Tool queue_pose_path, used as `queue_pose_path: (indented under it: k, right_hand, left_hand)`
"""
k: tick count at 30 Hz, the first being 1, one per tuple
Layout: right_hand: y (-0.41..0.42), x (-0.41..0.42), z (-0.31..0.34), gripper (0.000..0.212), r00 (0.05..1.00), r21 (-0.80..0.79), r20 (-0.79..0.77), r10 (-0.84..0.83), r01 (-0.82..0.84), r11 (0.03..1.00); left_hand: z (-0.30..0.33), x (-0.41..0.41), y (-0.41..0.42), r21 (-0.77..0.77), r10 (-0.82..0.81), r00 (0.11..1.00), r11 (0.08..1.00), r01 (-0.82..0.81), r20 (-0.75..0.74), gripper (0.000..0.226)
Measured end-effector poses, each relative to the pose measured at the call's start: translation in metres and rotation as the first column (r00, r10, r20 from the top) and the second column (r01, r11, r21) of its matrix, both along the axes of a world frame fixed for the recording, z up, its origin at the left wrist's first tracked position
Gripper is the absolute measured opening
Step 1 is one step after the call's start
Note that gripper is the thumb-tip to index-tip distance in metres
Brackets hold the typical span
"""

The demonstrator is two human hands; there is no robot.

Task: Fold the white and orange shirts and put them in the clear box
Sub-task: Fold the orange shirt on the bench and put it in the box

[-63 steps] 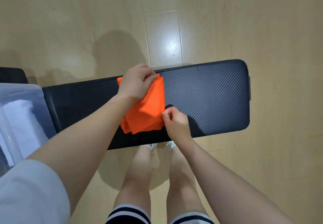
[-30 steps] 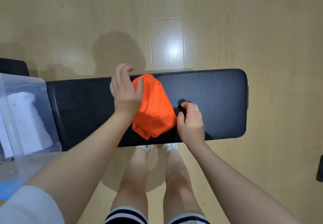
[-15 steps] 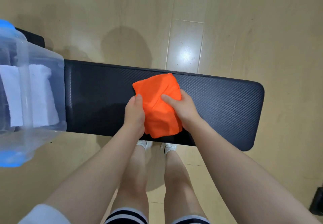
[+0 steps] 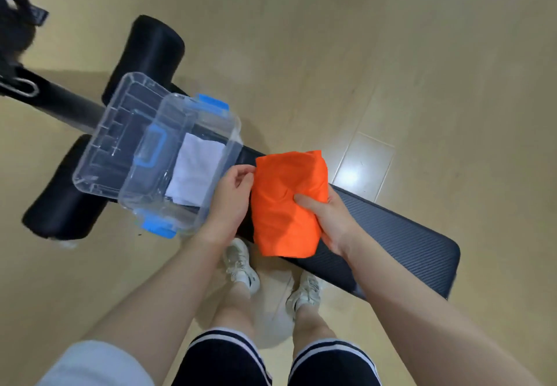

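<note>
Both hands are holding the folded orange shirt [image 4: 287,204] just beside the clear box [image 4: 168,156].

The left hand [image 4: 230,201] is gripping the bundle's left edge, fingers curled against the fabric, while the right hand [image 4: 327,219] is clasping the right side with its thumb pressing into the top of the cloth. The orange shirt is sitting between the two hands above the near edge of the dark padded desk [image 4: 401,250]. The clear box, with blue latches, is resting on the desk's left end, its open lid [image 4: 111,132] tilting away to the left. The folded white shirt [image 4: 196,171] is lying flat inside the box. The person's white shoes [image 4: 241,265] are standing on the wooden floor [image 4: 391,54] below the desk.
</note>
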State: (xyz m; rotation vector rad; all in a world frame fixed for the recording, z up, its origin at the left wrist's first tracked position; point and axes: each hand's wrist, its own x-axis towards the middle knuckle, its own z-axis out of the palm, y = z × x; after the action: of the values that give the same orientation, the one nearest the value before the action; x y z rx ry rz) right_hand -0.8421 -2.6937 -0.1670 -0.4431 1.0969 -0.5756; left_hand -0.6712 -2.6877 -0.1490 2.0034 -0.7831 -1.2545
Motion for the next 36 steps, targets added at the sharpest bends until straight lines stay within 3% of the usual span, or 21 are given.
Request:
queue_pose_path:
  k: [6, 8, 12, 15, 21, 25, 28, 31, 33, 36]
  right_hand:
    - [-0.013, 0.092, 0.041, 0.042, 0.996, -0.103, -0.077, 0.036, -0.043, 0.994]
    - [-0.016, 0.129, 0.035, 0.047, 0.978, -0.153, -0.208, -0.003, -0.03, 0.988]
    - [-0.024, 0.204, 0.016, 0.05, 0.844, -0.259, -0.537, 0.004, -0.169, 0.951]
    - [-0.031, 0.254, -0.005, 0.05, 0.796, -0.27, -0.605, -0.02, -0.181, 0.946]
    - [-0.048, 0.295, -0.067, 0.052, 0.764, -0.193, -0.638, -0.097, -0.037, 0.98]
    - [-0.041, 0.292, -0.1, 0.076, 0.661, -0.078, -0.75, 0.002, -0.091, 0.993]
    - [-0.029, 0.296, -0.102, 0.092, 0.555, -0.089, -0.829, 0.069, -0.253, 0.963]
    - [-0.013, 0.305, -0.105, 0.093, 0.202, -0.129, -0.979, -0.017, -0.555, 0.822]
    - [-0.01, 0.311, -0.107, 0.091, 0.085, -0.07, -0.996, -0.015, -0.692, 0.718]
    - [-0.018, 0.313, -0.113, 0.093, 0.125, 0.03, -0.975, 0.183, -0.745, 0.666]
  left_hand:
    - [0.047, 0.1, 0.009, -0.038, -0.056, 0.984, 0.997, 0.064, 0.17, 0.02]
    - [0.048, 0.135, 0.011, -0.01, -0.114, 0.968, 0.993, 0.12, 0.224, 0.021]
    - [0.036, 0.199, 0.004, 0.013, -0.24, 0.933, 0.969, 0.245, 0.268, 0.021]
    - [0.024, 0.234, -0.009, -0.007, -0.323, 0.903, 0.941, 0.339, 0.281, 0.019]
    - [-0.009, 0.266, -0.037, -0.07, -0.407, 0.864, 0.893, 0.444, 0.297, 0.021]
    - [-0.027, 0.27, -0.043, -0.012, -0.488, 0.822, 0.858, 0.513, 0.293, 0.022]
    - [-0.037, 0.271, -0.042, 0.037, -0.5, 0.824, 0.86, 0.509, 0.266, 0.023]
    - [-0.043, 0.273, -0.044, 0.048, -0.503, 0.829, 0.86, 0.507, 0.244, 0.023]
    - [-0.044, 0.275, -0.047, 0.019, -0.505, 0.827, 0.856, 0.517, 0.245, 0.023]
    - [-0.045, 0.28, -0.052, -0.026, -0.498, 0.824, 0.852, 0.523, 0.269, 0.023]
